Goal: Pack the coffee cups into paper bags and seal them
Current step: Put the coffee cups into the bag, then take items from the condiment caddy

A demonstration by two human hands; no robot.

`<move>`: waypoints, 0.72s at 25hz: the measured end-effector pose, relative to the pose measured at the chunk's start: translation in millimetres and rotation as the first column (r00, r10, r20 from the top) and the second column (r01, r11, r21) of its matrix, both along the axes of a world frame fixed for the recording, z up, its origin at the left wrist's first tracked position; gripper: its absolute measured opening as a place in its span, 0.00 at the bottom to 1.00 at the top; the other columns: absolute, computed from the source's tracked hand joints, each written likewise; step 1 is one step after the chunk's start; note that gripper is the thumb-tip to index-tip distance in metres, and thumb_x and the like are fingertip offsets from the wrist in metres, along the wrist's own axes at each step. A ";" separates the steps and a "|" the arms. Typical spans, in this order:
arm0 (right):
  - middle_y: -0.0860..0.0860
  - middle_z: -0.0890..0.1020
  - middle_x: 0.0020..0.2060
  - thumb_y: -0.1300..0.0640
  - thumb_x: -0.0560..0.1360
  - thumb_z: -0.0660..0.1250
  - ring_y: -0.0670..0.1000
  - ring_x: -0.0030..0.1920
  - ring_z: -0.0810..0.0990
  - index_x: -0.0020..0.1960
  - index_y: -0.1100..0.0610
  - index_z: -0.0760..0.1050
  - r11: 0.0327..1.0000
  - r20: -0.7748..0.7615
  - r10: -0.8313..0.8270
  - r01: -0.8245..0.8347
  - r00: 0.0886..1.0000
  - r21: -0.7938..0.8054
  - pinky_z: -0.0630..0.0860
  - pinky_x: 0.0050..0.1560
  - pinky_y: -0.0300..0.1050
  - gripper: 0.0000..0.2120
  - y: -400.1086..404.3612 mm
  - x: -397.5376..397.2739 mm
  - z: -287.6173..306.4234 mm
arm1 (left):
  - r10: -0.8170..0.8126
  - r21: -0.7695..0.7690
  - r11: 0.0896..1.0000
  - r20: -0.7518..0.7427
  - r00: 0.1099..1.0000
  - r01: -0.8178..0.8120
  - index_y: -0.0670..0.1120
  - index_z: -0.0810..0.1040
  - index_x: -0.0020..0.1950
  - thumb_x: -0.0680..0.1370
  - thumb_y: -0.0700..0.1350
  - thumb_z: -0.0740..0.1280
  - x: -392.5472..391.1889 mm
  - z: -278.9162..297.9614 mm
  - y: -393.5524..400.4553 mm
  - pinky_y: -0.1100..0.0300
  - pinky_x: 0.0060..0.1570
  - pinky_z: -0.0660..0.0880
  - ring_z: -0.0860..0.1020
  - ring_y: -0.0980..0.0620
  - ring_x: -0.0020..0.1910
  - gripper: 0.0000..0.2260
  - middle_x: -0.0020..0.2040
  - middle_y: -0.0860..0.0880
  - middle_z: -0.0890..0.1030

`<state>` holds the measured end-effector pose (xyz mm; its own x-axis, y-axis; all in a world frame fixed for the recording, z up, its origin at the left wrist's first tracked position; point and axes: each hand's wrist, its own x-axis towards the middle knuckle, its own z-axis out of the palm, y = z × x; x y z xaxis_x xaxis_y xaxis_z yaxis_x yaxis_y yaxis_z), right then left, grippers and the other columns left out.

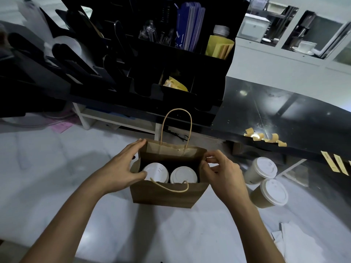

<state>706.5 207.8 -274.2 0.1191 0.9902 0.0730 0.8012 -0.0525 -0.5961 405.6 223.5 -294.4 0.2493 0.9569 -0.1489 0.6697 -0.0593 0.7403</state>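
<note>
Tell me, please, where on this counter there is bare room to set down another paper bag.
Bare white counter lies left of the paper bag, beyond the left hand, and in front of the bag between both forearms. The right side is crowded: two lidded cups stand beside the right hand, with white papers nearer.

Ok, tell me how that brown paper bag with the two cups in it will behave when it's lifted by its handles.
The paper bag will probably sag: its walls look thin and creased. It is likely bottom-heavy, since two lidded cups sit side by side inside. The near handle lies limp, so it should be floppy.
</note>
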 end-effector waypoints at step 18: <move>0.39 0.81 0.45 0.46 0.78 0.67 0.39 0.45 0.81 0.58 0.44 0.78 0.968 -0.019 0.081 -0.074 0.997 0.239 0.82 0.47 0.43 0.09 20.6 -28.3 59.4 | 0.045 0.278 0.960 -0.052 0.998 -0.029 0.64 0.68 0.72 0.82 0.53 0.63 6.5 52.8 13.9 0.62 0.58 0.71 0.67 0.64 0.60 0.18 0.65 0.69 0.66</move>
<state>678.3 228.4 -214.8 0.0480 0.9510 0.3055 0.7800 0.1553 -0.6061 412.1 237.4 -241.6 0.2119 0.9711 0.1097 0.7160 -0.2307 0.6589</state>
